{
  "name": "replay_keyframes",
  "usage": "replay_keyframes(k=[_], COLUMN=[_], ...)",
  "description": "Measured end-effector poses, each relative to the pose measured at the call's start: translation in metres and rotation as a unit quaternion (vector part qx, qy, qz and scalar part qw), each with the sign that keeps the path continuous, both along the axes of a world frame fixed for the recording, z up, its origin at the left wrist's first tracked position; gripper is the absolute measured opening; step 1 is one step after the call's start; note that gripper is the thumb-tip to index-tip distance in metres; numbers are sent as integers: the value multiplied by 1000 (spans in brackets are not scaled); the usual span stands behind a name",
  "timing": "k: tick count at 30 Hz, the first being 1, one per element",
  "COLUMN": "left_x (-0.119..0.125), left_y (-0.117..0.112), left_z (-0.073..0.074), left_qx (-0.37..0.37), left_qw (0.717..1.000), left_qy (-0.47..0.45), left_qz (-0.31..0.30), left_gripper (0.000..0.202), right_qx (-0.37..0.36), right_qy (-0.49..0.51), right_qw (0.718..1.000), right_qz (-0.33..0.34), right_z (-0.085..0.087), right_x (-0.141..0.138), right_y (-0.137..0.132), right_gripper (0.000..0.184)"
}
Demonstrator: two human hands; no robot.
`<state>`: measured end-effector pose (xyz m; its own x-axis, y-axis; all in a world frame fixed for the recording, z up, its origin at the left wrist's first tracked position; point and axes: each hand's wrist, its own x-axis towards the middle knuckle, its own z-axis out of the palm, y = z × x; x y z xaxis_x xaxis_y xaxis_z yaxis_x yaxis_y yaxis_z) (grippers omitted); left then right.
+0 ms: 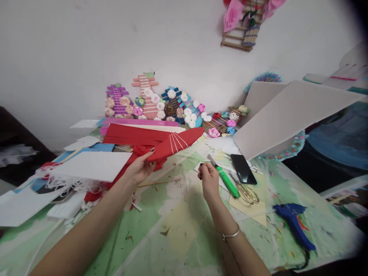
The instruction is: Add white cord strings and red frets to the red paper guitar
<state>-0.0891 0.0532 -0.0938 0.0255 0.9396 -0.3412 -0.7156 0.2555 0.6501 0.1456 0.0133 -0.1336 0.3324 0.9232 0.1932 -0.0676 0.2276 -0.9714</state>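
Observation:
My left hand (140, 169) pinches the near end of a red craft piece (179, 143), tilted up to the right above the table. Several white strings fan across its surface. My right hand (209, 179) is closed, thumb against fingers, to the right of and below the piece. Whether something thin sits between those fingertips cannot be made out. Just right of it lies a green-handled craft knife (227, 181), blade pointing away. Gold-handled scissors (248, 194) and a black phone (243, 168) are beside the knife.
A blue glue gun (296, 224) lies at the right. White board (94, 165) and tangled white string (74, 182) cover the left side. Red sheets (129, 135) lie behind my left hand. Flower-decorated guitar shapes (149, 99) line the wall. Large pale panels (290, 119) lean at the right.

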Motion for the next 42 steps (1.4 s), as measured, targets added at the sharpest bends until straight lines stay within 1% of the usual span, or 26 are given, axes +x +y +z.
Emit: replay_keyframes(k=[2,4,6,7,9,11,12,14,16,20,23,26,28,30,34,36,38,39,40,42], left_x=[0,1,2,3,6,10,12,15,17,19,19,17,15,12,6,6,8,9,11,15], left_y=[-1,-1,-2,-2,-3,-5,-5,-7,-8,-8,-7,-5,-4,-3,-1,-1,-3,-4,-6,-9], left_z=[2,3,3,2,0,-2,-4,-6,-9,-14,-16,-16,-15,-12,-9,-9,-9,-9,-9,-8], left_qx=[-8,-6,-1,2,13,32,42,50,49,47,51,64,74,88,147,181,205,214,221,230], left_qw=[1000,1000,1000,1000,1000,999,998,996,995,994,994,994,992,990,974,959,948,944,940,935], left_qy=[7,11,7,4,4,17,28,51,67,72,72,79,93,113,175,216,244,252,259,271], left_qz=[-6,-8,-7,-9,-21,-38,-44,-54,-62,-66,-63,-51,-33,-16,4,9,10,8,2,-16], left_gripper=[14,14,14,15,16,18,18,19,20,20,20,17,15,14,15,23,32,36,40,46], right_qx=[-7,-8,-6,-7,-15,-25,-28,-26,-20,-13,-28,-33,-25,-11,39,75,122,148,172,207], right_qy=[6,12,28,46,104,167,188,204,186,133,148,167,178,187,189,134,7,-77,-160,-288], right_qw=[1000,1000,1000,999,987,961,949,933,934,952,960,969,974,979,980,986,991,985,972,935], right_qz=[-16,-23,-2,27,118,218,253,294,303,277,235,180,139,83,-37,-69,-57,-38,-15,23], right_z=[-1,-1,3,5,10,15,16,17,14,9,12,15,15,13,10,12,14,14,15,14], right_x=[1,1,-1,-4,-9,-15,-18,-21,-23,-22,-22,-18,-11,-1,21,26,24,21,18,11], right_y=[2,1,-1,-2,-7,-13,-15,-18,-18,-16,-15,-12,-7,0,8,6,0,-2,-5,-7], right_gripper=[22,16,9,15,27,33,36,38,34,20,12,9,10,12,11,12,14,16,18,23])
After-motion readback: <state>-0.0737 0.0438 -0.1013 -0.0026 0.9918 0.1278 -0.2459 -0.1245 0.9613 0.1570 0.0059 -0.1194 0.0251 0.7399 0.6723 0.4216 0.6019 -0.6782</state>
